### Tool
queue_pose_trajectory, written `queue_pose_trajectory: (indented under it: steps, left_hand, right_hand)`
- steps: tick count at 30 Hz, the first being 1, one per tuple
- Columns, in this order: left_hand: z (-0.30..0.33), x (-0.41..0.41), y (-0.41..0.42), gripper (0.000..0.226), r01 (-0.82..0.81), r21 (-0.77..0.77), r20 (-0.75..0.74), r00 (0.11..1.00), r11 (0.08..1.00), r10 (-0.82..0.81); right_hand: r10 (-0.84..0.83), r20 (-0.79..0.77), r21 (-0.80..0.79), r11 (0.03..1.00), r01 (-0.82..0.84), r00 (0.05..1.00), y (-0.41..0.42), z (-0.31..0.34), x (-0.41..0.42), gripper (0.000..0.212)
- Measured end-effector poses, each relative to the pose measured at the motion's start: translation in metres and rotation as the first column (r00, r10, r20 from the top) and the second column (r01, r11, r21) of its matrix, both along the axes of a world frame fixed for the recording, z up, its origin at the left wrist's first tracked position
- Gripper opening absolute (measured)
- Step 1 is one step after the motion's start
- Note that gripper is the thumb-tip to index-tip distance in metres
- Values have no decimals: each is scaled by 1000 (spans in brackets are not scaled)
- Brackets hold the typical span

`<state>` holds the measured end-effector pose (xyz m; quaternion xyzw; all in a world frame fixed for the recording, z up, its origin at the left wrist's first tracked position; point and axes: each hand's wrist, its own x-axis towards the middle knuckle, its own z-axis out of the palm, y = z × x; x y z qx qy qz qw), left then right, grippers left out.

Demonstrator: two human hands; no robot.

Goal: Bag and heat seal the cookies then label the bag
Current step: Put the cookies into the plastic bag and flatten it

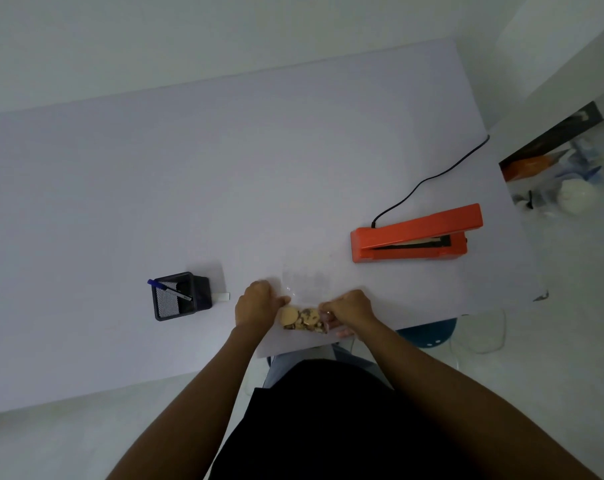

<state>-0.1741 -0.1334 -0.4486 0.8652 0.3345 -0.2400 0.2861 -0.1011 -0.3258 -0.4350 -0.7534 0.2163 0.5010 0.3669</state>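
A clear plastic bag (pixel 305 284) lies on the white table (pixel 224 174) near its front edge, its open part pointing away from me. Several cookies (pixel 302 318) sit in its near end, pale ones and chocolate-chip ones. My left hand (pixel 255 304) pinches the bag's left side. My right hand (pixel 349 308) grips its right side beside the cookies. An orange heat sealer (pixel 416 233) stands to the right, its jaw slightly raised. A small white label (pixel 223 297) lies left of my left hand.
A black mesh pen holder (pixel 181 296) with a blue pen (pixel 170 289) stands at the left. The sealer's black cord (pixel 432 178) runs off the table's right edge. A blue stool (pixel 426 332) and a shelf with clutter (pixel 563 174) are on the right.
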Motion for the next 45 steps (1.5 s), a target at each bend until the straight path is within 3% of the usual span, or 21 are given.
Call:
queue_pose_trajectory:
  steps: [7, 10, 14, 18, 23, 27, 31, 37, 41, 45]
  left_hand:
    - [3, 5, -6, 37, -89, -58, 39, 995, 994, 91]
    - [7, 8, -12, 21, -55, -74, 86, 994, 996, 61]
    - [18, 13, -30, 12, 259, 82, 121, 956, 963, -267]
    - [25, 2, -64, 21, 636, 205, -77, 768, 744, -636]
    - [20, -17, -82, 46, 606, 213, -127, 795, 766, -593]
    - [21, -20, -84, 53, 636, 220, -137, 771, 739, -622]
    - [22, -28, -79, 57, 677, 233, -151, 734, 698, -662]
    - [19, -50, -64, 61, 730, 230, -163, 681, 644, -714]
    - [25, -59, -57, 68, 749, 213, -189, 662, 628, -725]
    - [27, -63, -53, 63, 776, 181, -218, 631, 604, -744]
  right_hand:
    - [-1, -90, 23, 1000, 4, 996, -11, -2, 4, 33]
    - [0, -80, 33, 999, 3, 997, -10, -2, 5, 35]
    - [-1, -41, 21, 1000, 1, 999, -7, -2, 2, 35]
    - [34, -4, -13, 999, -34, 999, -7, -3, 1, 34]
    - [71, -8, -28, 997, -71, 997, -5, -2, 3, 34]
    - [56, 167, -41, 998, -50, 984, -12, -6, 3, 44]
    - [-101, 380, 165, 985, 41, 919, -20, -6, 2, 38]
    - [-277, 67, 503, 839, 208, 958, 0, 2, -14, 37]
    - [-258, -87, 556, 789, 262, 962, 12, -7, -31, 36]
    - [-307, -91, 543, 782, 306, 947, 13, -18, -26, 39]
